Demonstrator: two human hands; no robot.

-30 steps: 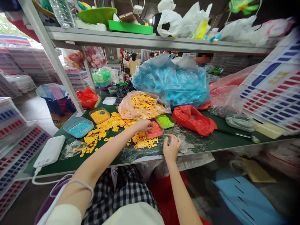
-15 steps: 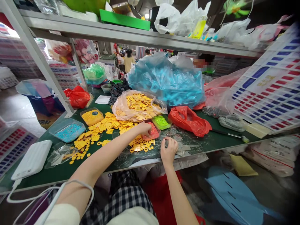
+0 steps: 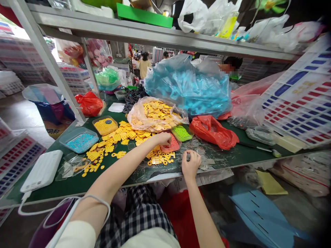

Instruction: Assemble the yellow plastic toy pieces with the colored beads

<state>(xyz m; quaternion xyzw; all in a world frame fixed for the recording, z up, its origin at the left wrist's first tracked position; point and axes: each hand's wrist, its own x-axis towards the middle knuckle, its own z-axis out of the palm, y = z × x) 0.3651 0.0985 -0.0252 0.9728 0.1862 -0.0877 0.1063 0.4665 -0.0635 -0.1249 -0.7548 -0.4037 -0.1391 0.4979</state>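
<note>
My left hand (image 3: 163,138) reaches over the tray of small red pieces (image 3: 173,144), fingers bent down at its left side; whether they pinch a piece is hidden. Close to the table's front edge, my right hand (image 3: 190,163) is curled with thumb and fingertips together; anything between them is too small to make out. Loose yellow plastic pieces (image 3: 124,132) spread beneath and left of my left forearm. Behind them a clear bag (image 3: 156,115) lies open, full of more yellow pieces. A tray of green pieces (image 3: 182,133) adjoins the red one.
A red plastic bag (image 3: 213,132) and a thin black-handled tool (image 3: 254,147) lie to the right. Left are trays of blue pieces (image 3: 80,139) and yellow beads (image 3: 105,126), plus a white power bank (image 3: 42,171) with its cable round my left arm. A shelf beam (image 3: 160,32) crosses above.
The whole view has shifted slightly, so things sit a little further right. My left hand stays at the red tray and my right hand keeps its curled pose near the table edge.
</note>
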